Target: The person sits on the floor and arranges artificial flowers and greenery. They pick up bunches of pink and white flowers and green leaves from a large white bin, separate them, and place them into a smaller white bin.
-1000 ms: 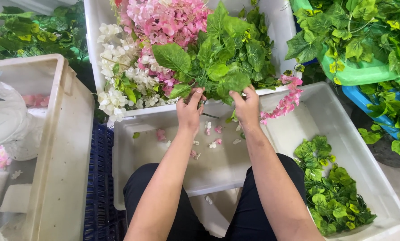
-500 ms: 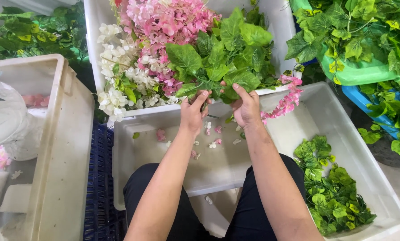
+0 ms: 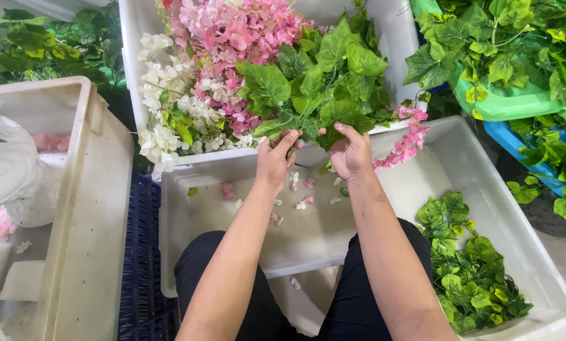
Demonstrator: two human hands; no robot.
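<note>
My left hand (image 3: 274, 161) and right hand (image 3: 351, 153) both have their fingers closed on the stem end of a green leaf bunch (image 3: 321, 85), held above the far edge of the white tray (image 3: 194, 218) so loose petals (image 3: 299, 192) drop into it. Stripped leaves (image 3: 469, 265) lie in the right tray.

Both hands, left hand (image 3: 275, 161) and right hand (image 3: 351, 153), grip a leafy sprig (image 3: 314, 88) above a white tray (image 3: 188, 252) scattered with petals (image 3: 302, 203); pink flowers (image 3: 232, 31) fill the bin behind.
</note>
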